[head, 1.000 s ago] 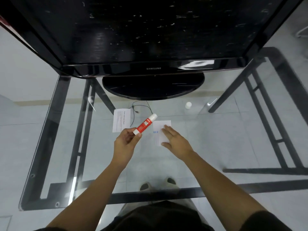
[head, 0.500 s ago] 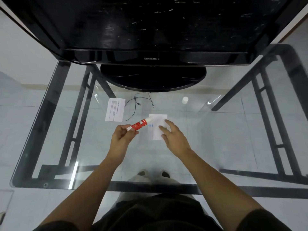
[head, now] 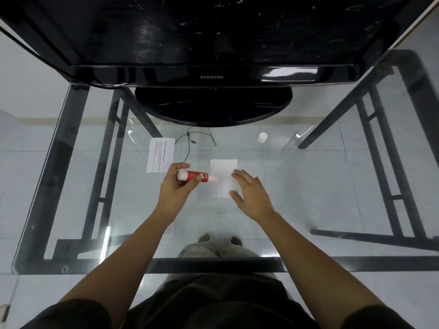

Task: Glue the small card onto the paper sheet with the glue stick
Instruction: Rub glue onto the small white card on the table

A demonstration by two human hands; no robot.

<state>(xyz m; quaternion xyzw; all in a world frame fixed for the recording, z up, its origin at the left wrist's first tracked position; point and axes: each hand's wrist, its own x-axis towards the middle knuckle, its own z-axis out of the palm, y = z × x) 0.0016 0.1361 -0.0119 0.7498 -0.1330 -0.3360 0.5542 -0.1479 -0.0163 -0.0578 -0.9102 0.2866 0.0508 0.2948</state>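
My left hand point(head: 174, 189) grips a red glue stick point(head: 196, 176), held almost level with its white tip touching the left edge of a small white card point(head: 223, 173). The card lies flat on the glass table point(head: 308, 186). My right hand point(head: 249, 192) rests fingers-down on the card's right side, holding it still. A white paper sheet with printed text point(head: 160, 154) lies to the left, just beyond my left hand. The glue stick's white cap point(head: 262, 137) stands apart at the back right.
A black television on a round stand point(head: 213, 108) fills the back of the table. A thin black cable point(head: 192, 141) lies in front of the stand. The black table frame point(head: 107, 162) and my feet show through the glass.
My left hand has lowered the glue stick from a steep upward tilt to nearly level, bringing its tip down onto the card. My right hand stays on the card.
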